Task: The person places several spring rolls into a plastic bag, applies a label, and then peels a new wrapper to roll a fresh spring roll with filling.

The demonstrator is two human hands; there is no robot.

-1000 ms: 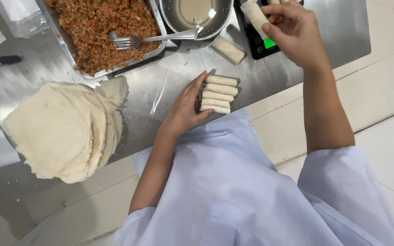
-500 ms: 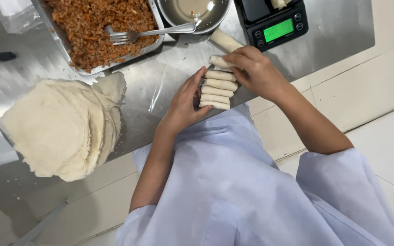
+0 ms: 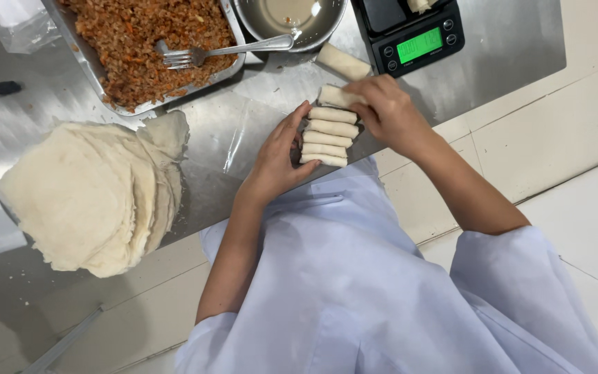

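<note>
Fingertips of my right hand (image 3: 389,111) are pinching one end of a fresh spring roll (image 3: 335,96), setting it at the far end of the row of rolls (image 3: 327,136) near the table edge. Left hand (image 3: 278,156) is lying open and flat against the row's left ends, bracing them, gripping nothing. Row is sitting close to the front edge of the steel table (image 3: 506,41), so I am judging that a hard push from either hand could be sliding the near roll off the edge. Squeezing too tight could be cracking the wrapper or opening its seam. Another loose roll (image 3: 344,61) is lying apart, just beside the digital scale (image 3: 410,31), which is carrying a further piece. Beyond that, a fork (image 3: 223,50) is resting across the tray of minced filling (image 3: 140,41) and the metal bowl (image 3: 288,21). Stack of round wrappers (image 3: 91,194) is sitting well to the left, partly overhanging the edge and maybe slipping.
</note>
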